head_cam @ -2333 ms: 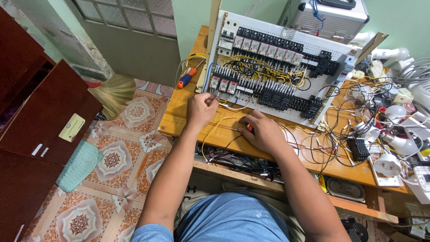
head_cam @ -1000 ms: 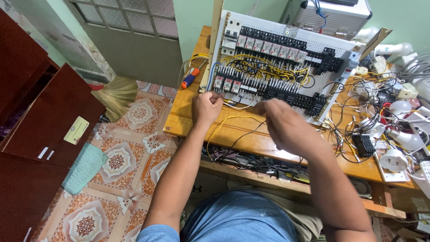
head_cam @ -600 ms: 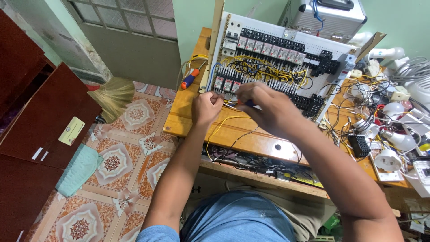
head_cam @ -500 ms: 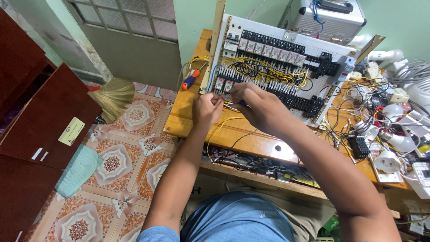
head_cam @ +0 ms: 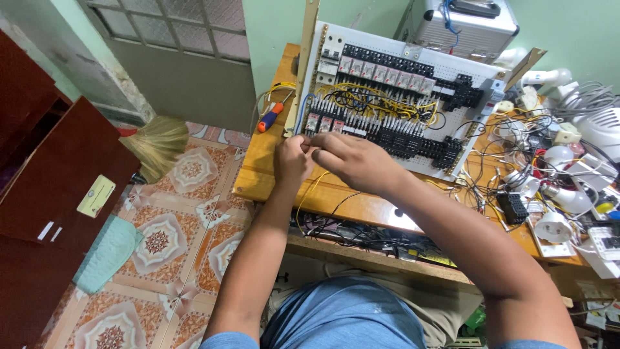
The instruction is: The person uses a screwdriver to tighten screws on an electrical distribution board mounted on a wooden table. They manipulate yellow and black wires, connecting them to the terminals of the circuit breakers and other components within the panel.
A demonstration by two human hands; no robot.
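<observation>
**A:** What did the view from the head camera show?

**B:** A person sat at a wooden workbench (head_cam: 278, 174). Both hands met at the lower left corner of a white control panel (head_cam: 400, 103) that leaned tilted against the wall. The left hand (head_cam: 294, 158) was curled into a loose fist with fingertips pinched. The right hand (head_cam: 352, 161) reached across, its fingers pinched toward the left. Whatever they pinched was too small to see; it may have been the end of a yellow wire (head_cam: 309, 194) that hung below the hands.

**A:** Which way did the panel lie?

**B:** Its long axis ran left to right, slightly down toward the right. Its face, with rows of black relays (head_cam: 413, 132), pointed up and toward the person.

**A:** What looked risky?

**B:** I judged that a slip of the fingers could tug neighbouring yellow wires loose, since they were packed close. A push on the corner could also shift the leaning panel. A screwdriver with an orange and blue handle (head_cam: 270, 117) lay near the bench's left edge, and a tangle of cables (head_cam: 510, 161) lay to the right.
</observation>
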